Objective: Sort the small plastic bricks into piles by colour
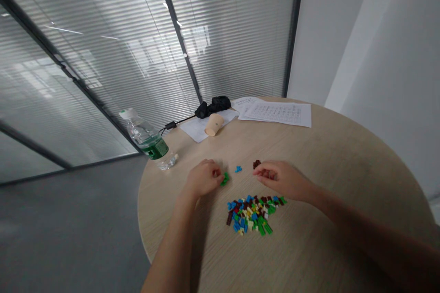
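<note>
Because the mixed pile of small plastic pieces (254,216) lies clear of both hands on the tabletop (343,155), I see it uncovered from my remote seat and take it as the centre of my clock face. At ten o'clock the left hand (205,178) bends over a green cluster (225,179), its fingers curled close against those pieces; I cannot tell whether they grip one or only touch. Toward half past eleven a small blue cluster (238,169) sits by itself, and at twelve a dark brown cluster (256,164) lies just beside the right hand (283,178), whose fingers are loosely curled; whether they pinch anything, I cannot make out. The gaps seem to keep each colour distinct from the jumble. Farther out, the bottle (156,148) at ten, the paper cup (214,125) at eleven and the printed sheets (278,113) past twelve lie toward the edge, which presumably leaves the hands room.
</note>
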Demonstrator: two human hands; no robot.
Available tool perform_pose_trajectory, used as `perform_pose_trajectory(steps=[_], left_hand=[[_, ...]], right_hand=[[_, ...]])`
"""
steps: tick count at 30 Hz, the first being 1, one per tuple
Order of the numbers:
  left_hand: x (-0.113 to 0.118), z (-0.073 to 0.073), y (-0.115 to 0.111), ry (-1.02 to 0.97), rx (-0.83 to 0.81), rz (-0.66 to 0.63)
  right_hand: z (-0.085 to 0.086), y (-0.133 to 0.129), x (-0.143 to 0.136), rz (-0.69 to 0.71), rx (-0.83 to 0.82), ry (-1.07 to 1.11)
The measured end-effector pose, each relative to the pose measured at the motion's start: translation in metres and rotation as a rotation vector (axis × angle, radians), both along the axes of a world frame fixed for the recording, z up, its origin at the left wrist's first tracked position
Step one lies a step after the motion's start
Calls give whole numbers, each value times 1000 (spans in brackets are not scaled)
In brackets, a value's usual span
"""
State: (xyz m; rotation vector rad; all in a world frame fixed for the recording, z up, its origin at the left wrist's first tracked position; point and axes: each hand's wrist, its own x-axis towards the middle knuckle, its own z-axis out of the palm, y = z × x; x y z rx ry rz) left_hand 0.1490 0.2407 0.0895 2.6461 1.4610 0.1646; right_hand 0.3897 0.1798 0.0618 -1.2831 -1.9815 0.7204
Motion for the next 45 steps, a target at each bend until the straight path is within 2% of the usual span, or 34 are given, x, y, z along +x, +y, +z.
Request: perform_pose_trajectory(steps=[6,13,17,26,29,32,37,45], left_hand=[[5,2,-3,-100,61,54],[16,-5,-8,-237,40,-96],[18,-6,-8,-260,26,-150],[24,0,-13,-316,-25,-192],[30,2,-18,-400,-80,-252],[38,3,-25,-461,-141,-331],[49,0,-33,-479,-197,-384],[53,-4,-34,-526,-114,-406]], right_hand=[[6,0,5,32,16,-83],[13,-3,15,307,-24,-203],[12,-4,18,376,-53,-231],[12,-5,15,350,-57,-265],[15,-5,10,251,-46,-185],[18,-4,6,137,-125,-46],[13,-2,3,120,-278,128],[9,-1,2,113,-284,162]])
